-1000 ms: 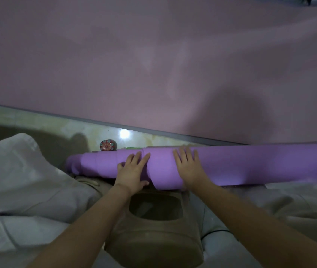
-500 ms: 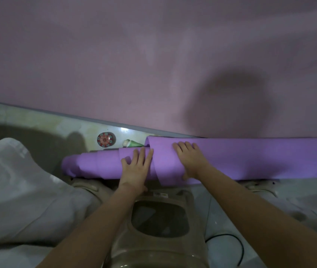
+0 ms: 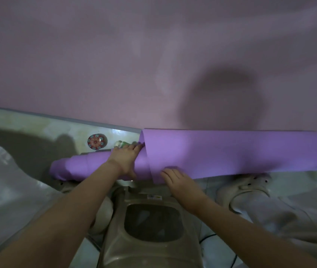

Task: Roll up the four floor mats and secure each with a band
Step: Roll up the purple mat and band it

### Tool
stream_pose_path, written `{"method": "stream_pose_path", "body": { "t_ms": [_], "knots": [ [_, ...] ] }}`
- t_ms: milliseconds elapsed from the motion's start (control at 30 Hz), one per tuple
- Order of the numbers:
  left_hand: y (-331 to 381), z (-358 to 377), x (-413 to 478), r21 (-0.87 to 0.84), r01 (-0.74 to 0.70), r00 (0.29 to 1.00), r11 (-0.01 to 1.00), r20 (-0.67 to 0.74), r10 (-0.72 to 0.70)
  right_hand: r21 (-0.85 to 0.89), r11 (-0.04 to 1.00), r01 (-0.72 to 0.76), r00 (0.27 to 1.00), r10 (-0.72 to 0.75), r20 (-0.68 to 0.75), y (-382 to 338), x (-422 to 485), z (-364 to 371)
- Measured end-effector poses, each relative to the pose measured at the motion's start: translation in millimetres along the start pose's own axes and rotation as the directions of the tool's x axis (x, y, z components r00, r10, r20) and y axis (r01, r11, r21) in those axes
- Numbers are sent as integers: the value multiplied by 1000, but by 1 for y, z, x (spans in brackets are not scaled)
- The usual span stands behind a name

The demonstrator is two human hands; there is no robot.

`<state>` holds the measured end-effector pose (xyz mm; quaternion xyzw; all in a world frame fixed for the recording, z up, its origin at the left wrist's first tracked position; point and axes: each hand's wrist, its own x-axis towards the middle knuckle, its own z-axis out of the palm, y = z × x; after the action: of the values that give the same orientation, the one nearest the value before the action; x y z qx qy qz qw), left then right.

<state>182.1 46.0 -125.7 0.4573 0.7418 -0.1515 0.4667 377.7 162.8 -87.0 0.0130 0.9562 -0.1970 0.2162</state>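
A purple floor mat (image 3: 221, 151) lies across the middle, partly rolled. Its tight roll sticks out to the left, and a loose outer layer stands open to the right. My left hand (image 3: 124, 158) lies over the tight roll where it enters the loose layer, fingers wrapped over the top and thumb on the near side. My right hand (image 3: 177, 179) is at the near edge of the loose layer, with its fingertips tucked under that edge. A pink mat (image 3: 153, 64) lies spread flat beyond. I see no band.
A round patterned disc (image 3: 95, 142) and a small green-and-white object (image 3: 122, 144) sit on the tile strip (image 3: 37, 124) behind the roll. A translucent plastic container (image 3: 150, 229) stands below my hands. White cloth (image 3: 8, 190) lies left; a pale sandal (image 3: 244, 187) and black cable (image 3: 208, 236) lie right.
The outer layer of the purple mat has loosened and opened up wider. My right hand slid from the top of the roll down to its near edge. My left hand moved further over the tight roll.
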Motion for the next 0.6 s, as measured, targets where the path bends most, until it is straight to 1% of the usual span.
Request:
{"method": "stream_pose_path", "body": {
  "t_ms": [67,100,167,200,233,300,333,400,467,533,600],
  "knots": [
    [-6,-4,-1,-51,-4,1000,999,-26,3,-92,995,-41,999,40,-19,-2,1,2],
    [-7,-4,-4,-64,3,998,998,-66,-8,-134,989,-54,998,52,-19,-1,2,2],
    [-6,4,-9,14,39,965,999,-258,-35,-234,971,-56,998,50,-32,5,6,4],
    [-4,10,-11,24,54,947,998,-319,-44,-278,959,-54,997,36,-69,11,10,5],
    [0,16,-15,54,56,937,997,-349,-34,-309,949,-58,994,26,-108,17,17,5],
    [6,25,-17,83,79,926,993,-376,-42,-339,937,-86,986,33,-161,31,34,1],
    [10,25,-15,79,80,923,994,-383,-44,-351,930,-109,986,56,-158,36,43,-5],
    [18,19,-11,44,105,920,994,-383,-80,-354,928,-116,992,90,-89,46,55,-18],
    [17,9,-6,15,113,945,993,-311,-103,-325,942,-88,996,93,2,56,60,-27],
    [12,0,-1,37,115,960,993,-262,-101,-306,951,-35,991,72,112,63,62,-34],
    [9,-12,5,38,118,962,992,-252,-105,-293,956,-31,986,77,146,72,75,-56]
  ]
}}
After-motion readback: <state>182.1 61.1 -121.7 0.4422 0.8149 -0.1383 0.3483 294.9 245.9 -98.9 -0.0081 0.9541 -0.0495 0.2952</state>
